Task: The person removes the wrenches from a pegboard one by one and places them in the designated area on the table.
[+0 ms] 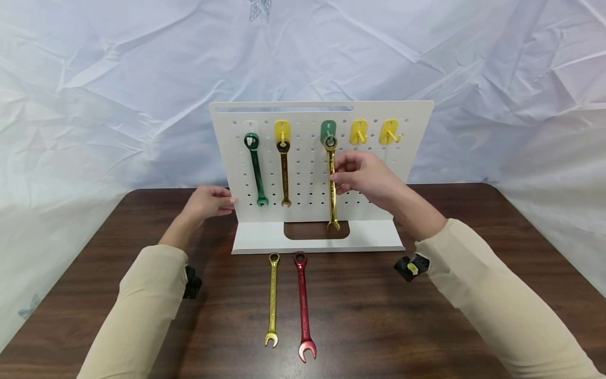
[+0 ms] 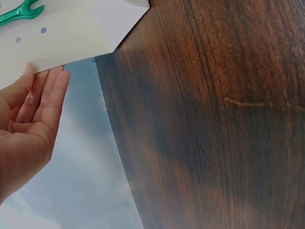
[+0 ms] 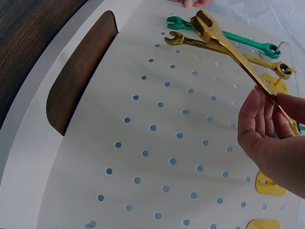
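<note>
My right hand (image 1: pixel 366 176) pinches a shiny gold combination wrench (image 1: pixel 332 184) by its shaft. The wrench's ring end is at the green hook (image 1: pixel 327 129) on a white pegboard (image 1: pixel 303 210); whether it bears on the hook I cannot tell. Its open end points down, and in the right wrist view it stands out from the board. My left hand (image 1: pixel 208 201) grips the board's left edge, with the thumb (image 2: pixel 24 81) on the front and the fingers behind. A green wrench (image 1: pixel 257 171) and a darker gold wrench (image 1: pixel 284 173) hang on hooks to the left.
On the dark wooden table (image 1: pixel 360 316), in front of the board, lie a yellow-gold wrench (image 1: pixel 272 300) and a red wrench (image 1: pixel 303 305). Two yellow hooks, one being the far-right hook (image 1: pixel 389 130), hold nothing. A white cloth (image 1: pixel 142 79) hangs behind.
</note>
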`<action>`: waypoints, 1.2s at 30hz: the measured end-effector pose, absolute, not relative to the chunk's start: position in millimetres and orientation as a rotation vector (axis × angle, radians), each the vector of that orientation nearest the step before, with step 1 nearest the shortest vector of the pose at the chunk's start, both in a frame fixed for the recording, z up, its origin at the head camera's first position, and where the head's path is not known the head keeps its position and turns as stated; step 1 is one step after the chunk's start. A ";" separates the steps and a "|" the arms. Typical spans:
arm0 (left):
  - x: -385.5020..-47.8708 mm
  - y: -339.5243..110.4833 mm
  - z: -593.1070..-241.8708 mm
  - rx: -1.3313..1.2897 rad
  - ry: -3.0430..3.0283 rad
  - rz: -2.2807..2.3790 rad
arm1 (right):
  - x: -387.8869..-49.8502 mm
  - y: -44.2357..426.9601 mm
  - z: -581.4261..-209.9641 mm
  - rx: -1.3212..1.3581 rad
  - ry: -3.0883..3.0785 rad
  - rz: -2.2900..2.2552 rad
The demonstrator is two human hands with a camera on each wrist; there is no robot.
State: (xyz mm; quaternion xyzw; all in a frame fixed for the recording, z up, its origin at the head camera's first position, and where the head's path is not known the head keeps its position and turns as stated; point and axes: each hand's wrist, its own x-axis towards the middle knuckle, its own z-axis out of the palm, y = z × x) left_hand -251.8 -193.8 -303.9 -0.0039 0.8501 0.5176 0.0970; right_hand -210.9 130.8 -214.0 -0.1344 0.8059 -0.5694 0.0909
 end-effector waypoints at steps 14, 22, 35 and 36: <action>-253.2 -194.6 -305.2 -0.004 2.516 1.533 | -200.6 128.8 -204.7 -0.359 2.409 -1.696; -254.0 -195.3 -306.7 -0.008 2.518 1.526 | -200.4 128.8 -203.5 -0.399 2.395 -1.740; -254.3 -195.1 -306.4 -0.017 2.510 1.538 | -200.2 128.3 -200.2 -0.394 2.376 -1.793; -254.1 -195.1 -306.4 -0.015 2.510 1.540 | -200.0 128.3 -199.7 -0.395 2.373 -1.797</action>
